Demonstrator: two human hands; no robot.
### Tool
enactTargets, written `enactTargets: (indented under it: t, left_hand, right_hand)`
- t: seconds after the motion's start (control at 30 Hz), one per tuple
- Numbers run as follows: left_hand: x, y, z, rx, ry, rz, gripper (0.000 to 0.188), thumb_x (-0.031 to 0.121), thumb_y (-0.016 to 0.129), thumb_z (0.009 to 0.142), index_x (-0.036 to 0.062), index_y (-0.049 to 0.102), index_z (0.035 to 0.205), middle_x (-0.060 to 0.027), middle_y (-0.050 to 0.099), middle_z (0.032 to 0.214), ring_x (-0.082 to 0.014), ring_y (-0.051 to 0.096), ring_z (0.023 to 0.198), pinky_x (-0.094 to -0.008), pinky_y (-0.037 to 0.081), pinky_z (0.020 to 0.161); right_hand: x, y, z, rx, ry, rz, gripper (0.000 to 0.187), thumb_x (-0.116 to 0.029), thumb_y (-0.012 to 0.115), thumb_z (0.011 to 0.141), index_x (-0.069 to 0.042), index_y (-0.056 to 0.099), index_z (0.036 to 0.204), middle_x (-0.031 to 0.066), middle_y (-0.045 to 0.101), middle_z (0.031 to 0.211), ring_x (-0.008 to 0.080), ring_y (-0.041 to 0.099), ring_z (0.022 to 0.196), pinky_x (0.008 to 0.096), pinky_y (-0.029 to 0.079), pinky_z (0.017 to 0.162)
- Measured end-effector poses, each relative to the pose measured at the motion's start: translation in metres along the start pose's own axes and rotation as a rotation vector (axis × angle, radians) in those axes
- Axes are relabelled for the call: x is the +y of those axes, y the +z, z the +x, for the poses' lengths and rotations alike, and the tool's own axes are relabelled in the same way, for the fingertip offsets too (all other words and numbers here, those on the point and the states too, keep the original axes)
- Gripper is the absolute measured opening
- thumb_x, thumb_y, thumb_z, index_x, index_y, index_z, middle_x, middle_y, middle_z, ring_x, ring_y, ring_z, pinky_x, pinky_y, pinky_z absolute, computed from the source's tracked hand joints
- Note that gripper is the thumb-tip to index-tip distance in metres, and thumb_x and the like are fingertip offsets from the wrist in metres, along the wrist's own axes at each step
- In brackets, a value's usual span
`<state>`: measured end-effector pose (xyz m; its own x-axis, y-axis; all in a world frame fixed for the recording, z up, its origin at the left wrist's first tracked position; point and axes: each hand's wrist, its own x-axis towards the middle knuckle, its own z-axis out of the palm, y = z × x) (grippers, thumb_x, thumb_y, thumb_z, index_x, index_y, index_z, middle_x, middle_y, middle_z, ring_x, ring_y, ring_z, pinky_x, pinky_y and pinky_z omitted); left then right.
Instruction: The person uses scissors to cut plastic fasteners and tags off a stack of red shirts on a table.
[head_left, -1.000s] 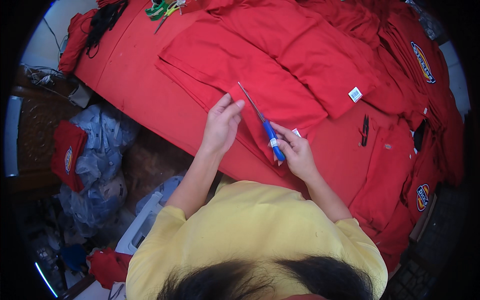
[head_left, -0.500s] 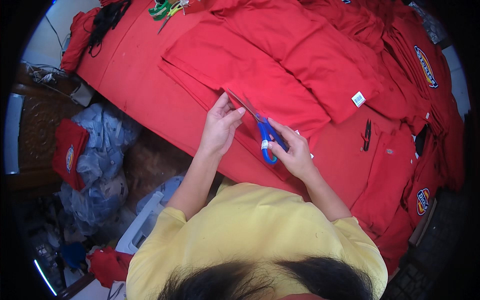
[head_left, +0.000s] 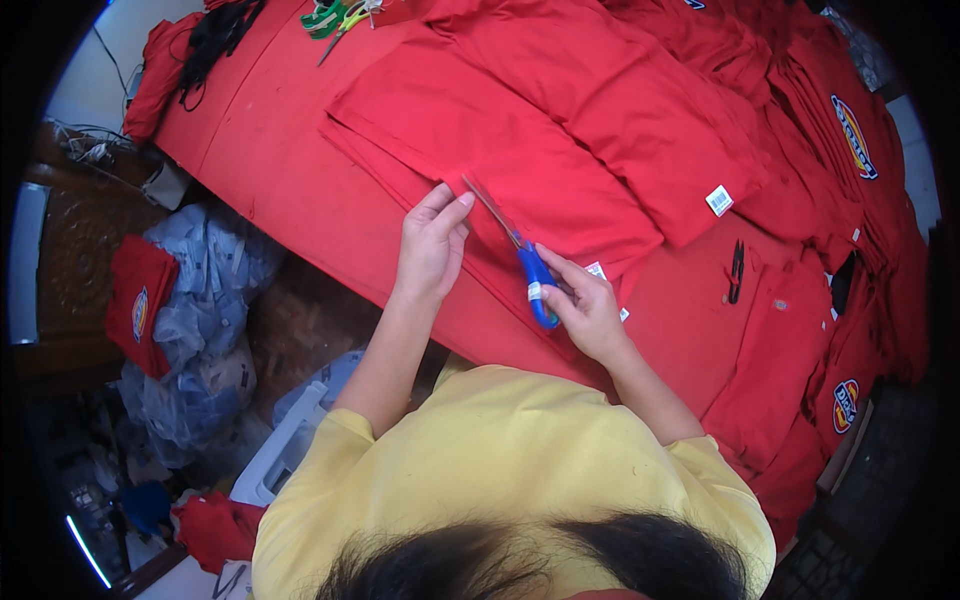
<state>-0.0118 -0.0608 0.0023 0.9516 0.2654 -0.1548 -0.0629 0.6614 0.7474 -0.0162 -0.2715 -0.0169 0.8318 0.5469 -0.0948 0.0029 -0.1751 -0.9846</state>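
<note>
Right hand [head_left: 592, 308], as I watch over the head feed, is curled around the handles of the blue-handled scissors [head_left: 536, 270], thumb on the near side; the blades look nearly together and point up and left over the red garment [head_left: 500, 125]. That grip seems chosen to keep the tips close to the left fingertips. My view of the left hand [head_left: 430, 245] shows thumb and forefinger drawn close together just beside those tips; I cannot tell whether they pinch a fold, a thread or nothing.

I see the garment lying flat on the red-covered table [head_left: 290, 190], its near edge under both hands, probably so that the edge is within easy reach. A white tag [head_left: 719, 200] lies face up on the cloth, to the right. Black snips [head_left: 737, 270] rest further right, well apart from the scissors and near the right hand's side, which I take as a handy spot for a spare tool.

For containers, I have crumpled translucent plastic bags [head_left: 205, 325] below the table at left. Their contents are too blurred for me to name. A folded red garment with an emblem [head_left: 141, 310] sits against them.
</note>
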Motion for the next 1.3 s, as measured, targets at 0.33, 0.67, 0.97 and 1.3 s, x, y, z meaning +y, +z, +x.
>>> enactTargets:
  t: [0.33, 0.67, 0.97, 1.3]
  left_hand:
    - [0.008, 0.006, -0.005, 0.014, -0.015, 0.080, 0.035, -0.004, 0.055, 0.085, 0.0011, 0.052, 0.120, -0.0066, 0.060, 0.107, -0.0143, 0.057, 0.100, -0.0283, 0.045, 0.090]
    - [0.016, -0.013, 0.006, 0.000, 0.015, 0.101, 0.034, -0.003, 0.054, 0.086, 0.0006, 0.053, 0.120, -0.0066, 0.059, 0.112, -0.0143, 0.056, 0.104, -0.0288, 0.045, 0.091]
    - [0.017, -0.017, 0.003, -0.004, -0.036, 0.131, 0.034, -0.003, 0.056, 0.085, 0.0025, 0.053, 0.119, -0.0054, 0.060, 0.110, -0.0140, 0.057, 0.101, -0.0281, 0.045, 0.089]
    - [0.025, -0.028, 0.017, -0.008, 0.043, 0.088, 0.037, -0.004, 0.054, 0.085, 0.0030, 0.052, 0.121, -0.0051, 0.060, 0.111, -0.0128, 0.057, 0.101, -0.0264, 0.045, 0.087]
  right_hand:
    - [-0.013, 0.000, 0.024, -0.053, 0.086, 0.099, 0.046, -0.005, 0.055, 0.090, 0.001, 0.044, 0.134, 0.0061, 0.062, 0.093, 0.0091, 0.057, 0.082, 0.0245, 0.048, 0.076]
    - [-0.006, 0.006, 0.032, -0.058, -0.128, -0.097, 0.049, -0.012, 0.061, 0.087, 0.000, 0.046, 0.132, 0.0104, 0.059, 0.103, 0.0141, 0.057, 0.094, 0.0270, 0.044, 0.086]
    - [-0.003, 0.011, 0.042, -0.040, -0.102, -0.013, 0.045, -0.015, 0.057, 0.089, -0.004, 0.048, 0.132, 0.0075, 0.061, 0.094, 0.0114, 0.059, 0.076, 0.0241, 0.048, 0.066]
    - [-0.005, 0.022, 0.045, -0.025, -0.241, -0.143, 0.048, -0.017, 0.060, 0.088, -0.002, 0.047, 0.132, 0.0100, 0.061, 0.094, 0.0145, 0.060, 0.084, 0.0261, 0.048, 0.075]
